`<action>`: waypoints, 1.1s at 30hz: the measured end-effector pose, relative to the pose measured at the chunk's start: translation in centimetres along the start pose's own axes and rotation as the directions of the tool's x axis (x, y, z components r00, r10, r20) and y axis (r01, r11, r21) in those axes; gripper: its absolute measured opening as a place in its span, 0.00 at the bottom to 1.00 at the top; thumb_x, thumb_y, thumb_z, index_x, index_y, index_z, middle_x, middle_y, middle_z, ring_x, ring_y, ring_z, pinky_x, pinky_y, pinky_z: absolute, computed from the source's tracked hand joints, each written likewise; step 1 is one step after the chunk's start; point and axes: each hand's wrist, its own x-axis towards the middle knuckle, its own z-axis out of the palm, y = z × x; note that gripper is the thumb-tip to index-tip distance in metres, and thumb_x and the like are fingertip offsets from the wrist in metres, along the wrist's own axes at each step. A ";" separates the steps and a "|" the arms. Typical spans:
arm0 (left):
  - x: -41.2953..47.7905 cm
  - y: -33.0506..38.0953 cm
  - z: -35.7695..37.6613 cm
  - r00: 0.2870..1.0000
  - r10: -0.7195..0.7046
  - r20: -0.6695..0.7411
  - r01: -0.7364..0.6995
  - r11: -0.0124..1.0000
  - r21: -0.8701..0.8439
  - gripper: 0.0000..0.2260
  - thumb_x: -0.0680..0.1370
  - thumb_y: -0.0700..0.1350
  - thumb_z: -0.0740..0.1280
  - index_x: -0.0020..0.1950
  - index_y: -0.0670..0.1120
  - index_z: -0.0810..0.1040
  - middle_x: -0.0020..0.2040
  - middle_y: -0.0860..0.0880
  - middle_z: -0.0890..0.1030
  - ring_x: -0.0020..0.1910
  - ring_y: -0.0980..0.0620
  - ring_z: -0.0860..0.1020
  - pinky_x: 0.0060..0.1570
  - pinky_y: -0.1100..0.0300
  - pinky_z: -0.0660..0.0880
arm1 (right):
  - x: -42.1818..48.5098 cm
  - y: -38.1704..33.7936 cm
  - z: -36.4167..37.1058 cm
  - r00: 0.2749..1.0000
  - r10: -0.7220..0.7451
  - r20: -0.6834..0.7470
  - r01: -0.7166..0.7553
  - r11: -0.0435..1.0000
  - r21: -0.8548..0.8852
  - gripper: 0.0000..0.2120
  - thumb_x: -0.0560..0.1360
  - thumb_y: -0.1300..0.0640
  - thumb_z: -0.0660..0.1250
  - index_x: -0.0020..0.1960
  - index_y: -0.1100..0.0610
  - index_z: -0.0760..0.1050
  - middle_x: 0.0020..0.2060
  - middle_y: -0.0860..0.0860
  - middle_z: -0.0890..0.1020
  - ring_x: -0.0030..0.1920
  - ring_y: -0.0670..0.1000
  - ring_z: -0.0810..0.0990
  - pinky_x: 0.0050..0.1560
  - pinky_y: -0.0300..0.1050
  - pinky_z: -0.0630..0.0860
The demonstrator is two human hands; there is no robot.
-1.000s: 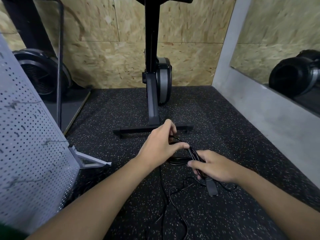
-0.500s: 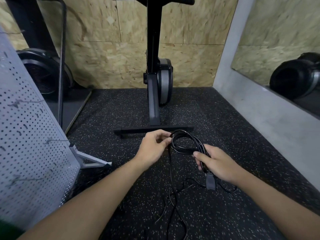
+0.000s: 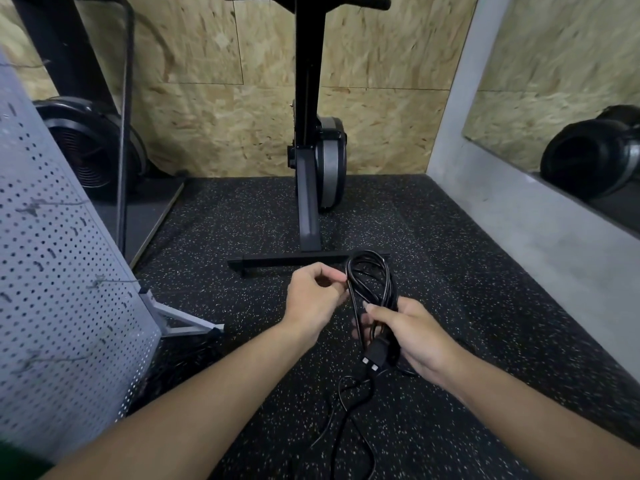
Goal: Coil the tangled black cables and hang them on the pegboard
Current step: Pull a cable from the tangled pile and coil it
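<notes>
Our left hand (image 3: 313, 299) and right hand (image 3: 412, 336) are bare, forearms too; a dark green sleeve (image 3: 15, 462) edges our left arm.

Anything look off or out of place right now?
Only the tail: below the plug, uncoiled black cable sprawls in loose crossing loops on the floor mat. The coil in the right hand looks tidy, the left hand pinching one strand. No visible damage.

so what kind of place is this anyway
Most likely a gym, perhaps a small or home one. The signs are the black speckled rubber floor, an upright black exercise machine with a grey flywheel housing, a black caged fan wheel at the left and a large wall mirror on the right.
</notes>
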 end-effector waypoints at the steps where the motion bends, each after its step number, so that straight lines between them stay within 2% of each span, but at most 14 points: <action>1: -0.1 -0.3 0.2 1.000 0.011 0.003 -0.011 0.999 0.051 0.11 0.76 0.32 0.69 0.40 0.47 0.82 0.38 0.46 0.83 0.36 0.49 0.80 0.39 0.54 0.78 | 0.0 -0.1 0.1 1.000 0.016 0.002 -0.016 0.999 0.034 0.11 0.83 0.59 0.67 0.61 0.64 0.79 0.47 0.62 0.87 0.50 0.63 0.87 0.53 0.58 0.83; 3: -0.3 -0.6 0.7 1.000 0.031 -0.001 -0.031 0.990 0.138 0.10 0.75 0.35 0.69 0.39 0.50 0.80 0.37 0.49 0.82 0.36 0.49 0.79 0.43 0.50 0.79 | 0.0 -0.2 0.0 0.998 0.061 0.011 -0.062 0.993 0.097 0.12 0.82 0.60 0.68 0.62 0.66 0.78 0.47 0.62 0.87 0.48 0.61 0.87 0.54 0.58 0.82; 5: -0.6 -0.6 1.0 0.999 0.053 0.009 -0.054 0.982 0.183 0.08 0.75 0.37 0.71 0.40 0.50 0.80 0.37 0.50 0.83 0.37 0.49 0.81 0.45 0.50 0.80 | 0.0 -0.3 -0.2 0.995 0.095 0.025 -0.098 0.989 0.109 0.11 0.82 0.61 0.68 0.61 0.66 0.78 0.47 0.61 0.87 0.46 0.57 0.87 0.53 0.57 0.82; 9: -0.6 -0.2 0.6 0.990 0.082 0.118 -0.114 0.948 0.297 0.05 0.74 0.40 0.73 0.43 0.50 0.80 0.38 0.54 0.81 0.36 0.55 0.77 0.41 0.60 0.76 | -0.4 -0.7 -0.6 0.997 0.079 0.023 -0.081 0.994 0.079 0.04 0.83 0.61 0.67 0.55 0.61 0.79 0.40 0.53 0.84 0.40 0.49 0.82 0.44 0.46 0.79; 12: 0.0 -0.4 0.0 0.974 -0.011 0.225 -0.068 0.937 0.341 0.05 0.78 0.41 0.72 0.51 0.50 0.80 0.46 0.50 0.85 0.46 0.50 0.82 0.53 0.52 0.79 | -0.5 -0.9 -0.8 0.999 0.006 -0.032 -0.006 1.000 -0.027 0.03 0.83 0.59 0.67 0.53 0.59 0.78 0.39 0.50 0.84 0.40 0.49 0.83 0.49 0.50 0.79; 15: -0.2 -1.5 -0.5 0.869 -0.187 0.457 0.022 0.939 0.343 0.10 0.81 0.35 0.65 0.60 0.47 0.76 0.52 0.48 0.86 0.49 0.54 0.84 0.51 0.54 0.80 | -0.7 -1.4 -0.9 0.993 -0.073 -0.093 0.072 0.997 -0.005 0.05 0.83 0.59 0.67 0.54 0.60 0.79 0.37 0.50 0.85 0.40 0.51 0.84 0.47 0.50 0.80; 18: -1.2 -2.8 -0.2 0.759 -0.174 0.627 -0.124 0.907 0.401 0.13 0.82 0.31 0.63 0.63 0.43 0.79 0.51 0.54 0.84 0.45 0.66 0.81 0.50 0.63 0.77 | -0.8 -2.4 -0.9 0.994 -0.093 -0.054 0.101 0.979 0.178 0.06 0.83 0.59 0.66 0.53 0.63 0.77 0.37 0.57 0.81 0.39 0.54 0.82 0.46 0.51 0.83; 21: -2.0 -3.6 0.7 0.671 -0.217 0.709 -0.182 0.879 0.441 0.14 0.79 0.35 0.66 0.54 0.51 0.85 0.57 0.54 0.86 0.59 0.59 0.82 0.67 0.56 0.75 | -0.9 -3.2 -1.6 0.990 -0.142 0.010 0.127 0.914 0.386 0.05 0.83 0.63 0.64 0.54 0.65 0.76 0.38 0.55 0.79 0.40 0.52 0.81 0.57 0.57 0.83; 23: -2.2 -3.7 0.9 0.611 -0.289 0.737 -0.207 0.841 0.500 0.11 0.77 0.41 0.69 0.47 0.58 0.84 0.58 0.54 0.86 0.62 0.55 0.81 0.71 0.51 0.73 | -1.0 -3.6 -2.5 0.985 -0.169 -0.027 0.166 0.904 0.393 0.05 0.84 0.64 0.63 0.54 0.65 0.76 0.38 0.54 0.79 0.39 0.52 0.80 0.56 0.58 0.84; 25: -1.9 -3.8 0.6 0.593 -0.324 0.737 -0.223 0.814 0.537 0.05 0.77 0.47 0.73 0.46 0.59 0.83 0.51 0.57 0.86 0.56 0.56 0.82 0.64 0.53 0.75 | -0.9 -3.7 -3.6 0.978 -0.172 -0.122 0.202 0.927 0.317 0.05 0.84 0.64 0.63 0.52 0.64 0.76 0.39 0.55 0.80 0.37 0.51 0.79 0.50 0.56 0.85; 27: -1.3 -3.4 0.0 0.623 -0.308 0.719 -0.267 0.780 0.565 0.01 0.78 0.51 0.73 0.49 0.57 0.83 0.44 0.58 0.85 0.48 0.55 0.82 0.54 0.53 0.76 | -0.7 -3.4 -5.1 0.952 -0.199 -0.232 0.218 0.974 0.062 0.05 0.84 0.63 0.64 0.51 0.64 0.76 0.42 0.58 0.83 0.37 0.52 0.81 0.46 0.55 0.85; 28: -1.0 -3.1 -0.2 0.646 -0.275 0.712 -0.314 0.755 0.576 0.02 0.80 0.52 0.71 0.50 0.57 0.83 0.45 0.56 0.86 0.46 0.55 0.83 0.53 0.53 0.78 | -0.4 -3.1 -5.9 0.937 -0.223 -0.267 0.201 0.973 -0.109 0.05 0.83 0.62 0.65 0.50 0.63 0.77 0.43 0.59 0.85 0.38 0.53 0.82 0.48 0.57 0.84; 31: -1.0 -1.8 -0.5 0.723 -0.087 0.685 -0.437 0.710 0.552 0.05 0.82 0.55 0.70 0.49 0.57 0.83 0.44 0.57 0.84 0.40 0.66 0.80 0.46 0.63 0.76 | 0.4 -1.8 -8.0 0.933 -0.248 -0.260 0.082 0.852 -0.518 0.06 0.83 0.56 0.67 0.50 0.56 0.79 0.44 0.53 0.85 0.47 0.54 0.83 0.58 0.60 0.78; 33: -1.2 -1.1 -0.4 0.750 0.090 0.656 -0.538 0.660 0.524 0.07 0.81 0.55 0.70 0.50 0.53 0.85 0.44 0.60 0.82 0.42 0.65 0.79 0.46 0.64 0.75 | 0.8 -1.3 -8.6 0.944 -0.266 -0.195 0.073 0.746 -0.662 0.06 0.84 0.51 0.65 0.59 0.51 0.78 0.51 0.47 0.83 0.56 0.53 0.81 0.62 0.56 0.76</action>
